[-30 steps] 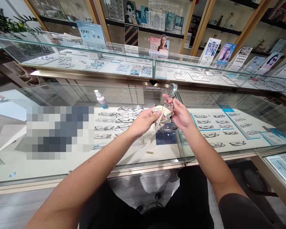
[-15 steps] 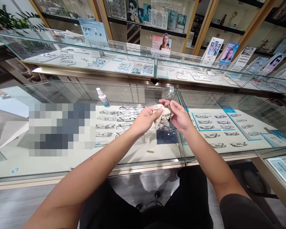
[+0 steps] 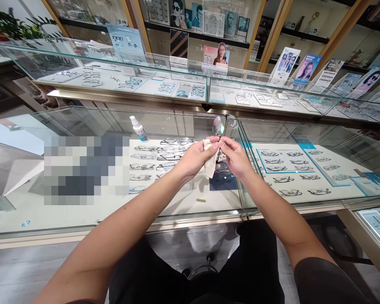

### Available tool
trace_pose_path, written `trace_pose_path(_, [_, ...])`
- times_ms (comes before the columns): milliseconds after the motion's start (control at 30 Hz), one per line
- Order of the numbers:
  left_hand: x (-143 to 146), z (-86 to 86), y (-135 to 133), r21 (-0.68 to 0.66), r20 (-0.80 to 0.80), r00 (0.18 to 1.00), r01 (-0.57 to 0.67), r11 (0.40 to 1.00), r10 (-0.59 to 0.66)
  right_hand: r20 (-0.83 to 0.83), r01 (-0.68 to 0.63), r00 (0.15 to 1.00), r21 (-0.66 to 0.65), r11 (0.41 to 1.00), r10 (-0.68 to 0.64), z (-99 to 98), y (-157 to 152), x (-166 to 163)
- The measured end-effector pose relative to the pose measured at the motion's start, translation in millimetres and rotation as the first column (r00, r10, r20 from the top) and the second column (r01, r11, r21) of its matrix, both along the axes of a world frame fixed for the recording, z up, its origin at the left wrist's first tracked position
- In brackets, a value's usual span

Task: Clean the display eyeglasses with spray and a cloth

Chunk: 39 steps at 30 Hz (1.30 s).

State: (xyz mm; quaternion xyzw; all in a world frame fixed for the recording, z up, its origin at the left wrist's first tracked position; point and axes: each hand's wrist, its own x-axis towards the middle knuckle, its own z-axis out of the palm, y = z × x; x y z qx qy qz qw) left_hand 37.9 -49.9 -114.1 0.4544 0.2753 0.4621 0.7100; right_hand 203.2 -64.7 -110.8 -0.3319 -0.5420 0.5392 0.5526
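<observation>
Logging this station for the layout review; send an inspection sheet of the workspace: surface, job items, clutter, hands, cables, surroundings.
Surface: glass-topped display counter; a pixelated patch hides part of its left side.
Job items: eyeglasses, a lens showing above the fingers; cream cloth, draped below the left thumb.
Clutter: white spray bottle standing beyond the hands, to their left; small gold-coloured piece nearer the person, on or under the glass unclear; rows of spectacle frames under the glass.
Hands: left hand pinches the cloth; right hand holds the eyeglasses.
Cables: nothing seen.
Surroundings: second display case behind, with upright advertising cards; green plant far left.
</observation>
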Motion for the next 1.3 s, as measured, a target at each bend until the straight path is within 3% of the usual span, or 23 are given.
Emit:
trace_pose_path(200, [-1.9, 4.1, -1.5, -0.036, 0.037, 0.99, 0.134, 0.99, -0.133, -0.064, 0.006, 0.998, 0.008, 1.0, -0.006, 4.7, -2.1, -1.0])
trace_pose_path(333, [-2.4, 7.0, -3.2, 0.034, 0.015, 0.986, 0.164, 0.986, -0.165, -0.118, -0.007, 0.993, -0.025, 1.0, 0.004, 9.9, -4.0, -0.5])
trace_pose_path(500, [1.9, 5.1, -4.3, 0.16, -0.028, 0.998, 0.058, 0.985, -0.054, -0.136, -0.006, 0.991, -0.058, 0.998, -0.002, 9.0, -3.8, -2.1])
trace_pose_path(700, [7.3, 2.0, -3.6, 0.298, -0.101, 0.984, -0.11, 0.948, 0.146, -0.172, -0.036, 0.985, -0.005, 0.999, 0.034, 3.4, -3.0, -6.4])
trace_pose_path(1000, [-4.2, 7.0, 0.8, 0.341, -0.172, 0.985, 0.038, 0.939, 0.023, -0.274, 0.002, 0.961, -0.094, 0.996, -0.028, 7.0, -1.2, -5.0])
trace_pose_path(1300, [4.2, 8.5, -5.4, 0.404, -0.151, 0.965, -0.136, 0.905, 0.212, -0.217, 0.017, 0.976, -0.029, 0.999, -0.022, 1.0, -2.5, -8.6])
